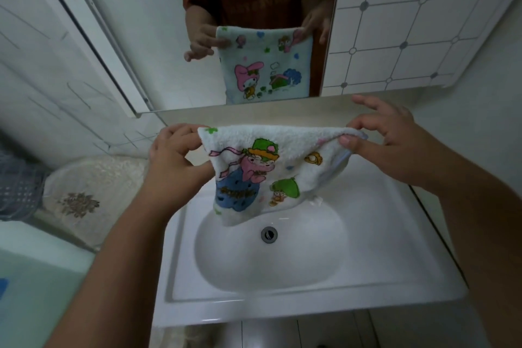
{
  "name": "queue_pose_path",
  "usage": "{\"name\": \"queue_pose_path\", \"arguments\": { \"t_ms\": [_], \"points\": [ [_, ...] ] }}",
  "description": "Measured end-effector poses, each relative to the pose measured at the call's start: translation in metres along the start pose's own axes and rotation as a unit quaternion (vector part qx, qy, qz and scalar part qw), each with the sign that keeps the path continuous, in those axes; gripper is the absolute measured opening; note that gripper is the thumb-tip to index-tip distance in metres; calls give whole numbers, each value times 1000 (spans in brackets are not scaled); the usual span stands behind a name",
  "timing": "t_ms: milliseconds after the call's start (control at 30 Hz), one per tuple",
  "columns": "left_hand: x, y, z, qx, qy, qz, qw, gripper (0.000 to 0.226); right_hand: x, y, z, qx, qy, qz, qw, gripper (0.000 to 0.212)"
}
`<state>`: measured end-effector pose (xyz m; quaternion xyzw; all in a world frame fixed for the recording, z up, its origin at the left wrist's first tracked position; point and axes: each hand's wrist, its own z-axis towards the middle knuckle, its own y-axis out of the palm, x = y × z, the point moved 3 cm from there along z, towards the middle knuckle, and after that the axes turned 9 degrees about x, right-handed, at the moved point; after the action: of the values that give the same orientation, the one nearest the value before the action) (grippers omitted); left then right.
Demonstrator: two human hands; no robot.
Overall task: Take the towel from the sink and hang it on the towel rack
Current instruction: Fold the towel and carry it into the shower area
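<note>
A small white towel (271, 169) printed with cartoon figures hangs stretched between my two hands, above the white sink (310, 291). My left hand (172, 152) pinches its upper left corner. My right hand (389, 144) pinches the upper right corner between thumb and forefinger, the other fingers spread. The towel's lower edge dangles over the basin, just above the drain (269, 234). No towel rack shows in this view.
A mirror (141, 37) behind the sink reflects the towel and both hands. A narrow ledge (282, 113) runs under it. Tiled wall stands at right. At left sit a lidded white basin with a flower print (82, 200) and a blue basket (17, 189).
</note>
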<state>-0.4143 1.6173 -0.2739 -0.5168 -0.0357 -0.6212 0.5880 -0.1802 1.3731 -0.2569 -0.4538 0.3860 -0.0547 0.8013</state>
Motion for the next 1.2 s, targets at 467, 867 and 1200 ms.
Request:
{"name": "queue_pose_path", "arguments": {
  "t_ms": [467,867,1200],
  "points": [
    [3,-21,-5,154,-16,-50,987,9,1,-11,-3,29,-18,-2,999,15],
    [-6,-22,1,82,-140,-195,967,33,5,-14,-1,55,1,-6,998,15],
    [8,-22,-1,40,-154,-249,956,25,-2,-15,-2,143,-4,-42,989,27]
  ]
}}
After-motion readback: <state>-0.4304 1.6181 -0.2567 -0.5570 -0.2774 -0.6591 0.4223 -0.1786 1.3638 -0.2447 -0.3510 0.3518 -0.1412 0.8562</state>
